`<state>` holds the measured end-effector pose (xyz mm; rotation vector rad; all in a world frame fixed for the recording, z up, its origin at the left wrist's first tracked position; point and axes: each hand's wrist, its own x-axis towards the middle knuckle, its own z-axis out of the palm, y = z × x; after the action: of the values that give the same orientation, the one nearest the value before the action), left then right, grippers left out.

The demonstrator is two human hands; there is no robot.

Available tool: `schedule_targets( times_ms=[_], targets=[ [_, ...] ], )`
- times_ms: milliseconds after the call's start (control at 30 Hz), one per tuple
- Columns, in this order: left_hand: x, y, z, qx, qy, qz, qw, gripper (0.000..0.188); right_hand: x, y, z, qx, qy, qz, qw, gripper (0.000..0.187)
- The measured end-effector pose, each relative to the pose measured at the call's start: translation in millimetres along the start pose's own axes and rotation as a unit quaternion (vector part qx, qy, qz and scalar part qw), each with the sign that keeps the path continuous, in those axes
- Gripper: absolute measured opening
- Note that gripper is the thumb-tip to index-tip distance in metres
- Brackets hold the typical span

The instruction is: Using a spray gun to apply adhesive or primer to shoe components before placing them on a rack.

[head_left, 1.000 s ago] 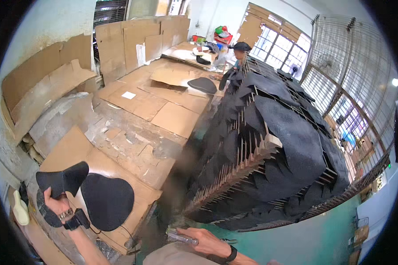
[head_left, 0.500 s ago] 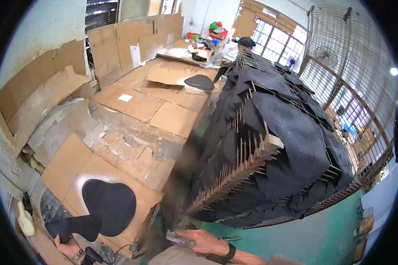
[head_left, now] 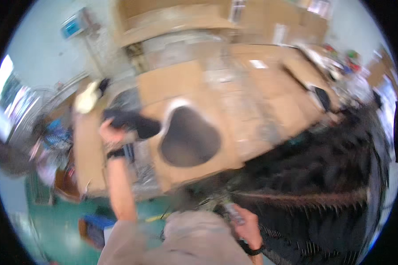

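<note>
The picture is smeared by motion. My left hand (head_left: pixel 112 131) is closed on the near end of a narrow black fabric piece (head_left: pixel 139 123), which stretches to the right above the table. Just right of it, a larger rounded black fabric piece (head_left: pixel 190 139) lies flat on a cardboard sheet (head_left: pixel 170 77), with a white haze on the cardboard round its upper edge. Low in front of my body, my right hand (head_left: pixel 248 227) is wrapped round a greyish metal tool that looks like a spray gun (head_left: pixel 233 213); its nozzle points up and away from me.
A cardboard-covered table (head_left: pixel 274 101) runs to the far right. A pale shoe-last-shaped object (head_left: pixel 87 98) lies at its left end. On the right stands a rack (head_left: pixel 305 198) hung with black sheets. A blue-and-white box (head_left: pixel 95 227) sits on the green floor at lower left.
My view has swung left, bringing the table's left end inward and the rack lower right. The narrow black piece, still in my left hand, now shows a gap from the larger one.
</note>
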<state>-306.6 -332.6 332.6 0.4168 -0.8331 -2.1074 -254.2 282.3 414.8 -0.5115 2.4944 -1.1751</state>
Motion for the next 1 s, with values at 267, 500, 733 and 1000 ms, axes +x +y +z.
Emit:
schedule_targets(
  times_ms=[267, 500, 733, 1000],
  targets=[
    [-40, 73, -51, -0.056, 0.135, 0.054, 0.988, 0.04, 28, -4, 21, -0.039, -0.086, 0.059, 0.994, 0.042],
    [-154, 109, -312, 0.125, 0.405, 0.073, 0.903, 0.045, 39, -18, 28, -0.018, -0.122, -0.039, 0.992, 0.044],
    [-193, 5, -293, 0.605, 0.628, -0.133, 0.471, 0.055, 40, -10, 30, -0.019, -0.128, 0.048, 0.99, 0.047],
    [-170, -106, -201, 0.842, 0.036, -0.038, 0.536, 0.041, 33, -55, 5, -0.025, -0.048, -0.003, 0.999, 0.044]
  ],
)
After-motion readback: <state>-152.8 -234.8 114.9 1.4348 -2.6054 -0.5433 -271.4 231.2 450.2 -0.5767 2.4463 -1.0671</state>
